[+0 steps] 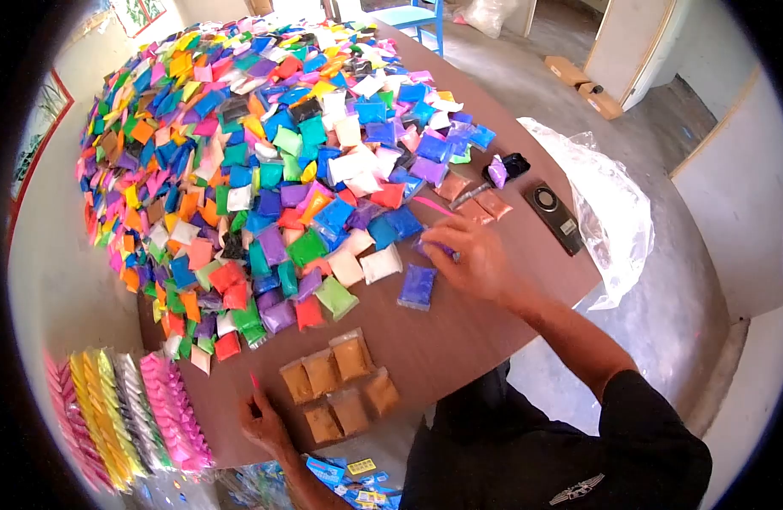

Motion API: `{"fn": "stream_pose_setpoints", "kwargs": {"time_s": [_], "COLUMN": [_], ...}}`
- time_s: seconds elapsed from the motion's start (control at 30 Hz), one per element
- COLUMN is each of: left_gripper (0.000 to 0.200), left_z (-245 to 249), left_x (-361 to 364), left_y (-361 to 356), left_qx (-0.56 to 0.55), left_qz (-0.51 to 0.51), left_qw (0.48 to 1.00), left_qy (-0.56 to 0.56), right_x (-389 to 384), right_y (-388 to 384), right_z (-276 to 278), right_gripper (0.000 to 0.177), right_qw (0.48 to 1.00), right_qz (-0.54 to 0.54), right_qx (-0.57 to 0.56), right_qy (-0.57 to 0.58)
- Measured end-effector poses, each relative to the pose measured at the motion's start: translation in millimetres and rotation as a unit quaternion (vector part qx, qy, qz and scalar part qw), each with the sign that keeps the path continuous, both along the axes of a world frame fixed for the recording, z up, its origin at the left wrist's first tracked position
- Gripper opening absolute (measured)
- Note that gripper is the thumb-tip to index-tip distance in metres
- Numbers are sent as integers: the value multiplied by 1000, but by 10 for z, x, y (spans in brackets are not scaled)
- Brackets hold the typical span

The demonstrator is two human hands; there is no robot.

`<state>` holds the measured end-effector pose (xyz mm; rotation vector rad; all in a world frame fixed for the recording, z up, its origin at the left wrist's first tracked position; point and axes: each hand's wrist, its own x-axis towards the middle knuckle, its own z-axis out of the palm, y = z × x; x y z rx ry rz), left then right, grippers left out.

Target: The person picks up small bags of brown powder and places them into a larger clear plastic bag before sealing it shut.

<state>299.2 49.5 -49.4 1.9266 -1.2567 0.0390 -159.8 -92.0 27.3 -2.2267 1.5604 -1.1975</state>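
My right hand (pixel 474 262) is over the table, its fingers closed on a purple packet (pixel 438 248). A thin pink strip (pixel 434 206) shows just above its fingers; whether the hand holds it is unclear. A blue packet (pixel 417 287) lies flat below that hand. My left hand (pixel 265 423) is at the table's near edge, fingers curled, with a small pink stick (pixel 254 382) poking up from them. Several orange-brown packets (pixel 350 411) lie in two rows to its right. A large heap of colourful packets (pixel 306 170) covers much of the table (pixel 459 340).
Rows of pink, yellow, white and green packets (pixel 111 408) stand at the lower left. Toward the right edge lie salmon packets (pixel 493 204), a black wrapper (pixel 516 165), a dark box (pixel 553 219) and clear plastic (pixel 612 229). A blue chair (pixel 408 15) stands behind.
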Motion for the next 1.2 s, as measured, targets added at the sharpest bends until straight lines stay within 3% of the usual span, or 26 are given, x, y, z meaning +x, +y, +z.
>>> {"fn": "stream_pose_setpoints", "kwargs": {"time_s": [0.17,0.27,0.37,0.43,0.57,0.77,0.87,0.97,1.03,1.1,1.13,1.2], "left_gripper": [27,28,29,29,25,32,35,37,38,39,39,36], "left_z": [3,43,64,76,229,117,166,197,211,230,233,221], "left_x": [-22,-48,-96,-138,-230,-175,-201,-245,-252,-283,-275,-235], "left_y": [-1,-19,-19,-24,-62,-57,-62,-83,-82,-98,-86,-58], "left_qx": [37,62,63,66,95,75,59,64,74,65,65,129], "left_qz": [37,47,57,63,98,106,102,101,105,119,121,131], "left_qw": [999,997,996,996,987,989,991,990,989,987,987,981], "left_qy": [5,2,7,9,79,71,70,74,72,89,89,57], "right_x": [-64,12,272,421,297,-147,-387,-549,-511,-415,-363,-242], "right_y": [-960,-1490,-1942,-2056,-2602,-3146,-3075,-2963,-2781,-2652,-2653,-2616], "right_z": [32,58,-106,-124,-183,-169,-165,-145,-85,-36,-35,8], "right_gripper": [23,37,40,44,49,38,29,32,28,21,15,15], "right_qw": [990,959,950,950,926,958,978,983,977,944,944,944], "right_qz": [69,108,210,221,182,193,110,120,84,-8,-1,10], "right_qx": [-47,-114,-163,-130,-174,-127,-86,-32,-52,-154,-197,-178], "right_qy": [113,237,161,179,281,170,155,136,187,291,263,277]}}
